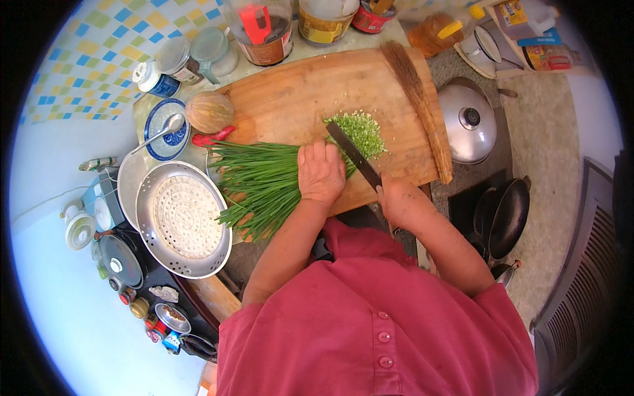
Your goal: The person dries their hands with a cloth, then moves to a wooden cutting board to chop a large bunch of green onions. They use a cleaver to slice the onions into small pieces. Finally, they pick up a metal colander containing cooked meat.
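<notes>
A thick bunch of long green garlic chives lies across the wooden cutting board, its leafy ends hanging past the board's left side. My left hand presses down on the bunch near its cut end, fingers curled close to the blade. In my right hand is the handle of a dark kitchen knife. The blade stands on edge at the cut end, and its tip points to the far side. Just right of the blade is a pile of finely chopped chives, with small bits scattered around it.
A straw whisk broom lies along the board's right edge. Left of the board are red chili peppers, a round melon-like squash, a blue-rimmed plate with a spoon, and a perforated metal basin. A lidded metal pot stands right.
</notes>
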`<act>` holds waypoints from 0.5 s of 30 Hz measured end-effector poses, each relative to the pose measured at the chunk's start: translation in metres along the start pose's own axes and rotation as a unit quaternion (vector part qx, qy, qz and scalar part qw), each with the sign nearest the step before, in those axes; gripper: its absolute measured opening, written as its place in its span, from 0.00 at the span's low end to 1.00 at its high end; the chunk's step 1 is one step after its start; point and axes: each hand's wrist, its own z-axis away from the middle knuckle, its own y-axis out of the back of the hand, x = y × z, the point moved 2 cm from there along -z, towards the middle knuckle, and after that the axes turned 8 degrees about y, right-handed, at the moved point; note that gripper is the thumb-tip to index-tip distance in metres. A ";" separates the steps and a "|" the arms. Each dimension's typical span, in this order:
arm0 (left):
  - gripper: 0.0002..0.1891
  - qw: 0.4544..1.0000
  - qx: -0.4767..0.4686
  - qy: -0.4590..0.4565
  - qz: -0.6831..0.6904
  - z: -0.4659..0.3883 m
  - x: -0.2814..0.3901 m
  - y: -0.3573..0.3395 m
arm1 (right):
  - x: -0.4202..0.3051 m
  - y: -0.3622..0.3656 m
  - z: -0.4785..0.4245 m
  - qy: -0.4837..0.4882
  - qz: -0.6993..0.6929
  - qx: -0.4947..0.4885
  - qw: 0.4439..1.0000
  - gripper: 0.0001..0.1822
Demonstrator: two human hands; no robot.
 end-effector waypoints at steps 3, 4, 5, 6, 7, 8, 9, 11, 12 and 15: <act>0.11 1.000 -0.008 -0.004 -0.009 -0.002 0.003 0.002 | 0.000 -0.001 -0.009 -0.023 -0.031 -0.043 0.998 0.08; 0.11 1.000 -0.015 -0.003 -0.014 -0.002 0.005 0.003 | -0.001 -0.004 -0.017 -0.022 -0.036 -0.037 0.998 0.08; 0.11 1.000 -0.025 0.003 -0.016 -0.001 0.006 0.002 | -0.001 -0.011 -0.027 -0.024 -0.040 -0.029 0.998 0.09; 0.10 0.999 -0.032 0.008 -0.021 -0.002 0.005 0.002 | -0.001 -0.018 -0.036 -0.021 -0.044 -0.019 0.999 0.09; 0.10 0.999 -0.038 0.014 -0.026 -0.003 0.005 0.001 | -0.001 -0.024 -0.038 -0.027 -0.040 -0.006 0.999 0.10; 0.11 0.999 -0.023 0.009 -0.034 -0.003 0.005 0.001 | 0.001 -0.031 -0.039 -0.033 -0.036 0.007 0.999 0.10; 0.11 0.999 -0.007 0.003 -0.041 -0.004 0.006 0.001 | 0.003 -0.036 -0.039 -0.039 -0.031 0.020 0.999 0.10; 0.11 0.999 0.007 0.000 -0.048 -0.003 0.006 0.000 | 0.007 -0.040 -0.039 -0.040 -0.047 0.057 0.996 0.12; 0.11 0.999 0.007 0.002 -0.049 -0.003 0.005 -0.001 | 0.009 -0.042 -0.041 -0.039 -0.054 0.076 0.995 0.12; 0.12 0.998 -0.002 0.006 -0.059 -0.003 0.005 0.000 | 0.024 -0.045 -0.045 -0.072 -0.103 0.130 0.984 0.15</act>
